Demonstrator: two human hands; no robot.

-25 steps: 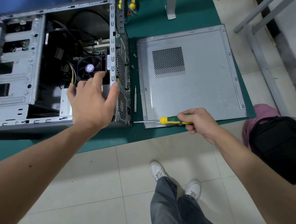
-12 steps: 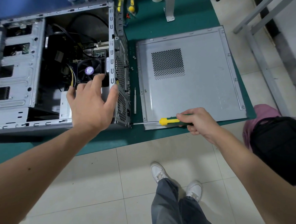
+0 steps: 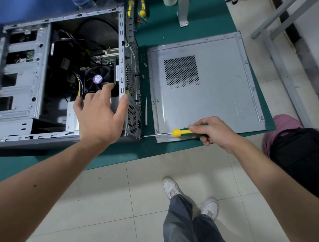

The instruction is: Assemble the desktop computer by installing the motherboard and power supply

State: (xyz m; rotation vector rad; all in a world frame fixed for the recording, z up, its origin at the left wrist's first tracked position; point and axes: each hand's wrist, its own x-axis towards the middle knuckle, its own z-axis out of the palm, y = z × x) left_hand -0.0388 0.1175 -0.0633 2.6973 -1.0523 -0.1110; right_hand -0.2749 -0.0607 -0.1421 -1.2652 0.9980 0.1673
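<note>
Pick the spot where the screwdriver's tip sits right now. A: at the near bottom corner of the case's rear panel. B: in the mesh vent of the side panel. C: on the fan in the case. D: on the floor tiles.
A: the right hand grips the screwdriver, and its shaft runs left across the side panel edge to the near lower corner of the case rear.
</note>
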